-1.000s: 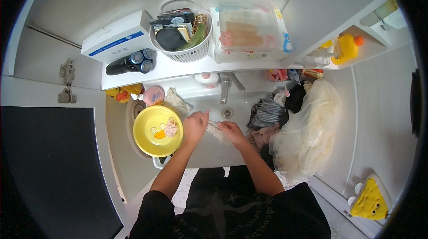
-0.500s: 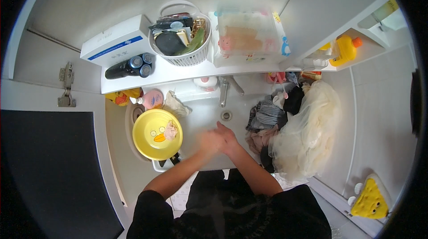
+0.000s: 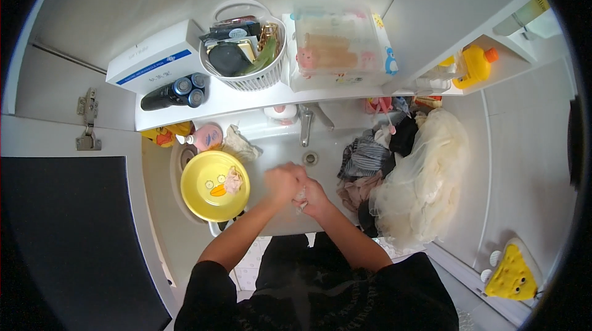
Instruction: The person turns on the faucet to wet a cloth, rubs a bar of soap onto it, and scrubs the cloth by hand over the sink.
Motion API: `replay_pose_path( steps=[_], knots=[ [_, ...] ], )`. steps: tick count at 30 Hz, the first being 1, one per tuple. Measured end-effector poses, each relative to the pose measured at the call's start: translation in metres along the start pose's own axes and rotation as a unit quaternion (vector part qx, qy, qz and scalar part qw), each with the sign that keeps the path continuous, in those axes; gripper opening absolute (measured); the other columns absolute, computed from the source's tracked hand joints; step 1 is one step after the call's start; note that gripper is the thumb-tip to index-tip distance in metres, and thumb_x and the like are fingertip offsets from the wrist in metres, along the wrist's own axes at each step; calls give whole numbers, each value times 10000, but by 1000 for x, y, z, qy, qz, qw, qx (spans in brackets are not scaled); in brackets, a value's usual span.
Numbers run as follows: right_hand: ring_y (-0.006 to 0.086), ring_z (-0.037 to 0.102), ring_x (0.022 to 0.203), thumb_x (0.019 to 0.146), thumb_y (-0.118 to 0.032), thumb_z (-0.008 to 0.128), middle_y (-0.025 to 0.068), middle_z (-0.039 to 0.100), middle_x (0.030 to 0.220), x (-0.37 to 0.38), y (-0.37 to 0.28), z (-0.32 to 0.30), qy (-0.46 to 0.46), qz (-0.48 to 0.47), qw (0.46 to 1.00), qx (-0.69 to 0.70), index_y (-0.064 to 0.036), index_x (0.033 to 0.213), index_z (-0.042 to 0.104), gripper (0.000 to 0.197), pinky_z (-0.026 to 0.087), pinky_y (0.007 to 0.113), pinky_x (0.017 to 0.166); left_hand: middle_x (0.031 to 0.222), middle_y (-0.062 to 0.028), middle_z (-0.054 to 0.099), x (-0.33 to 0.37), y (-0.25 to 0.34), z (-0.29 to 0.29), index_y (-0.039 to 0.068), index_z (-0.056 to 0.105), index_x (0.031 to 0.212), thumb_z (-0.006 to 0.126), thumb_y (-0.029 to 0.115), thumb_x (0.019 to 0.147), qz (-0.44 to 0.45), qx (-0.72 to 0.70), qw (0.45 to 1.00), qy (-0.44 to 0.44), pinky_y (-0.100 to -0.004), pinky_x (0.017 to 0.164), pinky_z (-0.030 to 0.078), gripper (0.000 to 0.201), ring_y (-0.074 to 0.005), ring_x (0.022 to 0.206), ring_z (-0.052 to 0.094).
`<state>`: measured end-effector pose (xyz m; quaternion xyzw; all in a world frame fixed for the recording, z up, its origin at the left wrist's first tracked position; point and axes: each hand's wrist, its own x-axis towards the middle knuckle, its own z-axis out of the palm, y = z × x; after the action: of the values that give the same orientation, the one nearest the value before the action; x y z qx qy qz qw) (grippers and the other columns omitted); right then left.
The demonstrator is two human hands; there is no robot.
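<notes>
Over the white sink (image 3: 271,140), the left hand (image 3: 282,182) and right hand (image 3: 316,198) were pressed together, squeezing a small pale cloth (image 3: 300,198); washing looked midway, with laundry (image 3: 370,164) piled right.

Shelf above my sink, left to right: a long white carton (image 3: 154,59) with a blue stripe label, lying flat at the left end; a clear rectangular package (image 3: 338,47) with pink and blue cartoon figures printed on it, just right of the white basket (image 3: 246,78)
</notes>
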<state>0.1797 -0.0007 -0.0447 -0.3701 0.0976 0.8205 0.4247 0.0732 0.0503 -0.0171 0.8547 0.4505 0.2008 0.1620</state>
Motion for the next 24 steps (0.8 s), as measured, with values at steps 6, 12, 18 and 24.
replay_pose_path(
  steps=[6,12,18,24],
  knots=[
    [124,493,498,968,-371,489,-14,569,702,38,1,-55,-128,63,989,34,-119,809,569,309,345,292,415,623,-87,615,-34,11,8,101,598,587,650,250,828,110,49,989,-84,-390,435,461,288,-285,518,594],
    [146,562,620,982,-374,466,9,626,848,11,4,-28,-81,35,994,64,-105,837,577,325,396,327,457,643,-69,622,0,-2,-7,128,618,596,688,263,763,-47,-1,999,14,-393,445,461,226,-273,520,600],
    [147,544,581,984,-383,466,-2,611,796,52,11,-74,-244,54,958,142,-116,893,582,305,366,307,420,636,-48,614,-18,46,-8,145,624,626,689,240,746,93,-62,994,-11,-395,455,458,166,-275,521,585],
    [151,568,616,976,-355,501,13,604,772,1,-8,-6,54,-51,996,-53,-96,891,614,295,417,311,491,927,-100,645,-9,-6,-1,96,657,897,542,194,937,-175,-173,968,50,-411,573,487,157,-327,661,617]
  ],
)
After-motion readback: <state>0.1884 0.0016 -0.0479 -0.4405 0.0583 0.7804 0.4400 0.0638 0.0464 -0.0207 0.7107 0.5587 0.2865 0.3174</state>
